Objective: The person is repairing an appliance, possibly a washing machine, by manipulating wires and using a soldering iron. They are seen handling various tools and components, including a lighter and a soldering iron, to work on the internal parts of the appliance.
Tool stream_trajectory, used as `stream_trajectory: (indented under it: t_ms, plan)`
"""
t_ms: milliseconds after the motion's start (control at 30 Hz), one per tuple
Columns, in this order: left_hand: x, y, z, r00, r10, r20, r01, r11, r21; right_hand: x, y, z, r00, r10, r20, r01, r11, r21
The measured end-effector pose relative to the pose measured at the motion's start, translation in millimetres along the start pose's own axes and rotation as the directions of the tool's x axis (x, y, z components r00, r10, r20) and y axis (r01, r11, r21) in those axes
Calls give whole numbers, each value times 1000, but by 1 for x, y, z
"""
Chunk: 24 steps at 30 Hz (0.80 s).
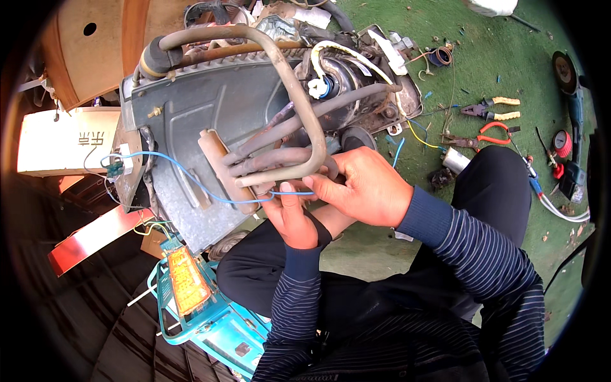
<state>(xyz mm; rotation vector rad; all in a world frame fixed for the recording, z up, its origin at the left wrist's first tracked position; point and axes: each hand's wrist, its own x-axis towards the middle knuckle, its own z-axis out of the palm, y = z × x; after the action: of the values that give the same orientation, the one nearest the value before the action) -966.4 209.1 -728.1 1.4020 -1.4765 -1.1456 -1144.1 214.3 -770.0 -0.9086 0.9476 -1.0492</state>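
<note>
A thin blue wire (191, 175) curves across a grey metal panel (168, 207) to my hands, below bent brownish pipes (299, 108). My left hand (293, 219) pinches the wire between thumb and fingers, palm turned up. My right hand (372, 188) grips it just to the right, thumb and forefinger together; the wire's end is hidden there. At its other end the wire meets a small green and white connector (118, 167) by the panel's left edge. Behind the pipes a dark round compressor (350, 86) carries a white-sleeved cable (334, 46).
On the green floor to the right lie yellow-handled pliers (503, 108), red-handled pliers (493, 132), a silver cylinder (455, 160), an angle grinder (576, 114) and a red gauge (561, 144). A teal plastic stool (223, 325) stands at lower left. Cardboard (70, 141) lies at far left.
</note>
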Motion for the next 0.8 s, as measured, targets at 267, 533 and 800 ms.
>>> stream_trajectory:
  t_ms: [267,533,800]
  plan:
    - [-20,9,-4,990,-67,-123,89,978,187,-30,12,18,696,-423,-581,295,905,-305]
    - [-63,33,-1,927,-144,-347,150,989,-10,-71,7,29,791,-608,71,525,614,-589]
    - [-43,73,-69,694,280,-663,-280,954,110,-115,3,2,890,-411,195,427,606,-671]
